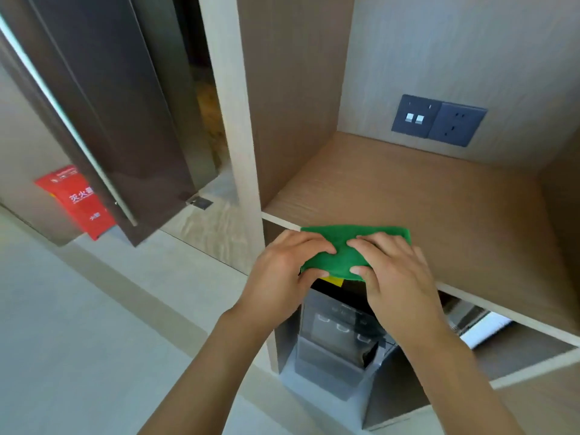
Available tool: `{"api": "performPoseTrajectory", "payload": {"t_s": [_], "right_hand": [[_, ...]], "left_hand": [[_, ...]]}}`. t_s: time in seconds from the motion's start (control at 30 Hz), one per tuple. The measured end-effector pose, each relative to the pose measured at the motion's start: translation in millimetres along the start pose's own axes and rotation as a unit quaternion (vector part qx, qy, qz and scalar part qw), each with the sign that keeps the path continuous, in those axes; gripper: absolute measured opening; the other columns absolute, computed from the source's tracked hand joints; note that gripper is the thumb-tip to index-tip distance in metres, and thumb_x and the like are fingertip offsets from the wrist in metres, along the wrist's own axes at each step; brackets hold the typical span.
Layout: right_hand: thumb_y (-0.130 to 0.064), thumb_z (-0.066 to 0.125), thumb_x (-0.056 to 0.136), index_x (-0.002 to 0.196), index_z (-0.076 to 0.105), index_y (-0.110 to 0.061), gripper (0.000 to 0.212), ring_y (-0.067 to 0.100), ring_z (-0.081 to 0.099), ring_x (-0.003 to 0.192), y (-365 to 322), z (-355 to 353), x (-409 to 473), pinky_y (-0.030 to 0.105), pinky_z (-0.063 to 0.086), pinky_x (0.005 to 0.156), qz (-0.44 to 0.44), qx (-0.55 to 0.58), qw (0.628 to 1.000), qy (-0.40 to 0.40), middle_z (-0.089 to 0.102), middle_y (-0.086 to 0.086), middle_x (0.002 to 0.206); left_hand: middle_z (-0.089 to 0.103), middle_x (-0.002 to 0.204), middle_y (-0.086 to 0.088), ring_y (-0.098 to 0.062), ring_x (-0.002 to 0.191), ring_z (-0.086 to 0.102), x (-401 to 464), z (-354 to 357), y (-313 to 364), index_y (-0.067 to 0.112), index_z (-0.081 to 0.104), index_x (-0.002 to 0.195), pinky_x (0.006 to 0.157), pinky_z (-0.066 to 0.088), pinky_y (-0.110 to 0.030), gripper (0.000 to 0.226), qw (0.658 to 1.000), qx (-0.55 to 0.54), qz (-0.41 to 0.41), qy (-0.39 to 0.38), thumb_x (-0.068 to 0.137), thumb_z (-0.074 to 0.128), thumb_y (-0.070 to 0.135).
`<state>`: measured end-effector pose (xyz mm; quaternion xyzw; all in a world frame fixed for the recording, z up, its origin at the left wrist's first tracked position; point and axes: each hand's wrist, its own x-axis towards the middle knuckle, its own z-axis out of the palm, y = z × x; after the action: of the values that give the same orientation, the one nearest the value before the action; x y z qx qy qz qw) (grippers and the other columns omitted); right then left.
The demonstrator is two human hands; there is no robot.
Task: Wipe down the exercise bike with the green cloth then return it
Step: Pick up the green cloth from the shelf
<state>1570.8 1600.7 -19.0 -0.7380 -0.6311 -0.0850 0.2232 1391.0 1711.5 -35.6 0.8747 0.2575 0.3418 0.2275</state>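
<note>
A folded green cloth lies across the front edge of a wooden shelf, part of it hanging over the lip. My left hand pinches its left side, fingers on top and thumb beneath. My right hand pinches its right side the same way. The two hands nearly touch over the middle of the cloth. No exercise bike is in view.
A grey socket and switch panel sits on the shelf's back wall. Below the shelf stands a grey appliance with a yellow label. To the left are a dark brown door, a red fire-equipment box and pale floor.
</note>
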Motion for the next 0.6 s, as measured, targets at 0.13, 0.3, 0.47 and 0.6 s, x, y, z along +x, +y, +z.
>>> {"api": "performPoseTrajectory", "payload": {"t_s": [0.13,0.3,0.47,0.6], "right_hand": [[-0.017,0.075,0.095,0.133,0.067,-0.019,0.039,0.024,0.06,0.106,-72.2,15.6,11.1,0.042,0.05,0.088,-0.044,0.041,0.997,-0.041,0.067,-0.003,0.117],[-0.021,0.073,0.098,0.132,0.066,-0.016,0.035,0.022,0.061,0.104,-172.4,45.4,9.9,0.046,0.053,0.087,-0.112,0.125,0.984,-0.059,0.067,-0.002,0.116],[-0.028,0.068,0.1,0.129,0.065,-0.016,0.032,0.019,0.06,0.1,-273.5,71.8,6.7,0.037,0.053,0.081,-0.172,0.181,0.966,-0.063,0.064,-0.006,0.111],[-0.027,0.071,0.098,0.124,0.067,-0.019,0.028,0.017,0.06,0.097,-349.3,88.0,1.3,0.036,0.054,0.076,-0.219,0.206,0.952,-0.057,0.064,-0.009,0.107]], "left_hand": [[0.071,0.117,0.006,-0.016,0.109,0.061,-52.5,-60.0,-23.5,0.019,0.074,0.118,0.094,0.054,-0.033,0.035,0.998,0.033,-0.043,0.041,0.086,0.083,0.007],[0.066,0.123,0.014,-0.01,0.119,0.059,-138.6,-152.0,-54.4,0.026,0.07,0.126,0.104,0.048,-0.025,0.044,0.984,0.069,-0.13,0.101,0.086,0.087,0.019],[0.061,0.132,0.016,-0.009,0.128,0.057,-232.7,-237.9,-71.7,0.03,0.064,0.136,0.11,0.043,-0.019,0.055,0.959,0.091,-0.208,0.169,0.086,0.086,0.024],[0.058,0.133,0.02,-0.002,0.127,0.052,-307.0,-298.8,-73.1,0.033,0.062,0.138,0.101,0.031,-0.001,0.055,0.927,0.143,-0.274,0.214,0.088,0.083,0.033]]}}
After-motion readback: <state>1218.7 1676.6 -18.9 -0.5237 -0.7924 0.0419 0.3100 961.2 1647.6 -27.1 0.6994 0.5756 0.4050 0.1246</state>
